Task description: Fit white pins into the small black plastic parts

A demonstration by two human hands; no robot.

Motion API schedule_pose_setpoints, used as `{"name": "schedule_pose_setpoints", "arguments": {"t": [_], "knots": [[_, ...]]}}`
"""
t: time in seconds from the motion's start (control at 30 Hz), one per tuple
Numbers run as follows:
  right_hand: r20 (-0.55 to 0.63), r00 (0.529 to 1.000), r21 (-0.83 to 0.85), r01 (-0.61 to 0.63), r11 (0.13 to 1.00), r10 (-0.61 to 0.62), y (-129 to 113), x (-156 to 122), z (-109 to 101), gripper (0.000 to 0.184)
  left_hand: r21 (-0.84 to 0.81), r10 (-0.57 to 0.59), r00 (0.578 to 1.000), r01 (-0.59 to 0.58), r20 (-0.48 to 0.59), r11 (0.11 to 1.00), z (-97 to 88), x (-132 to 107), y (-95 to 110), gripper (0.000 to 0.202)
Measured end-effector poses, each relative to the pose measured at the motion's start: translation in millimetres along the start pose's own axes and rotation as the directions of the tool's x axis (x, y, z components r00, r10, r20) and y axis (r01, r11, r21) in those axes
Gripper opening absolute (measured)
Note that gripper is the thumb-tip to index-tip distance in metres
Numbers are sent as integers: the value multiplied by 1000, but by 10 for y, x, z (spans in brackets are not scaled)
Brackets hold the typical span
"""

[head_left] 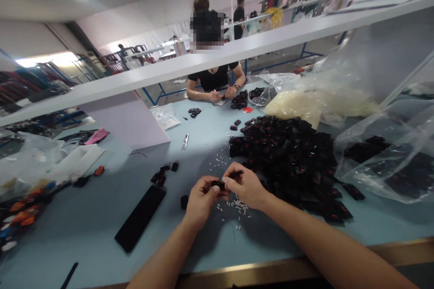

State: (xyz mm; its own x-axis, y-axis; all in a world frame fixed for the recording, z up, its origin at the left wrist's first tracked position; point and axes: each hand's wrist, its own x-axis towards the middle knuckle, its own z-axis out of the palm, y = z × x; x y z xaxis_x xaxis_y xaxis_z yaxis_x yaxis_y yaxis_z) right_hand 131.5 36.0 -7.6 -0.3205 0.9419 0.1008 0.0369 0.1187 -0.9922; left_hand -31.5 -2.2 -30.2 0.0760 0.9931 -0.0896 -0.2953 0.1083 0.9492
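Watch for slips: the left hand [200,201] is pinching a small black plastic part [218,184] with its fingers nearly closed, and the right hand [246,185] is working a thin black rod [237,174] against it, both just left of the pile of black parts [285,162]. Too much force could flick the part into the loose white plastic pegs [236,207] on the bench [84,230]. Forearms are angling inward, wrists are lifting clear of the bench.

We have a heap of black plastic pieces [285,162] just right of our right hand [246,185] and a long black rectangular pad [139,219] left of our left hand [200,203], both on a pale blue worktable [84,235]. A clear plastic bag [379,153] lies right of the heap.
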Motion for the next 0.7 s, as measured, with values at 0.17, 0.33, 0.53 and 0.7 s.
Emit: {"name": "schedule_pose_setpoints", "arguments": {"t": [0.17,0.33,0.53,0.7], "knots": [[36,997,139,57,989,-63,-18,25,-39,15,5,0,998,1,-62,1000,-15,28,31,29],[26,1000,5,18,1000,-18,58,72,-41,23,-1,38,984,-39,-176,999,-61,69,69,31],[239,971,-171,39,984,3,119,58,-6,19,10,11,980,-9,-197,1000,-75,61,66,29],[236,972,-142,14,990,21,124,47,30,13,16,-60,983,64,-173,998,-60,52,64,32]]}}
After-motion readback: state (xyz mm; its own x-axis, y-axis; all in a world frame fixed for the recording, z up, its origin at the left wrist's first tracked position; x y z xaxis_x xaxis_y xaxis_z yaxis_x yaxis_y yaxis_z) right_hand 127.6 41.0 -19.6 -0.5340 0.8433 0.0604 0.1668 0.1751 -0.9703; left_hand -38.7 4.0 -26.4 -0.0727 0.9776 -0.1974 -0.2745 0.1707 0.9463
